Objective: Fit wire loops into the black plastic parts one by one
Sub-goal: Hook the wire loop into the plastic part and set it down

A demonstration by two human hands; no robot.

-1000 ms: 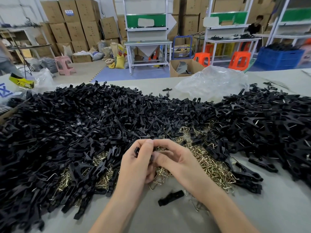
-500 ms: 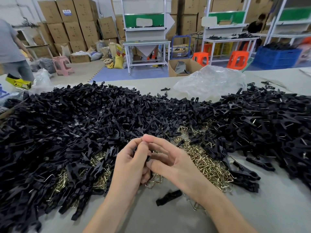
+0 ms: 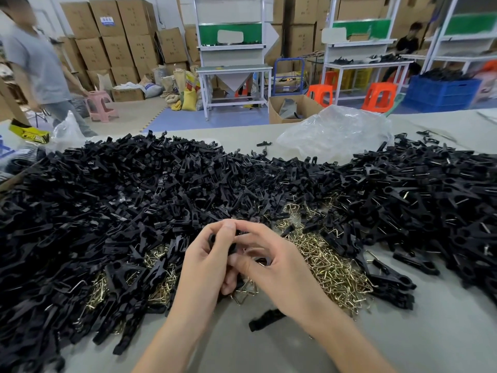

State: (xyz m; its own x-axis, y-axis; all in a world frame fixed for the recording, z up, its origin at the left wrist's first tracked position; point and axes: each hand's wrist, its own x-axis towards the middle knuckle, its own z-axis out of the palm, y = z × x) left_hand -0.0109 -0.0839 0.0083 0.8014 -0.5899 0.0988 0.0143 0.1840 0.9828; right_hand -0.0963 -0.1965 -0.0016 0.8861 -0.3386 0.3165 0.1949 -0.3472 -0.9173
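pinching one black plastic part [image 3: 233,249], your left hand [image 3: 207,262] and right hand [image 3: 279,267] meet over wire loops [image 3: 330,267] near the worktop [image 3: 443,332] front edge.

We see only slivers of the small black plastic part [image 3: 233,246] that our left hand [image 3: 204,262] and right hand [image 3: 279,267] pinch between them. Curled fingers cover the rest, so we cannot tell whether a wire sits in it. The heap of brass-coloured wire loops [image 3: 330,267] lies partly buried under the pile of loose black plastic parts [image 3: 134,200], which runs off the left and right edges. Our right wrist hides one end of a lone black plastic strip [image 3: 266,319] on the grey table [image 3: 403,332]. A person in a grey shirt [image 3: 35,68] at upper left is blurred and cropped.
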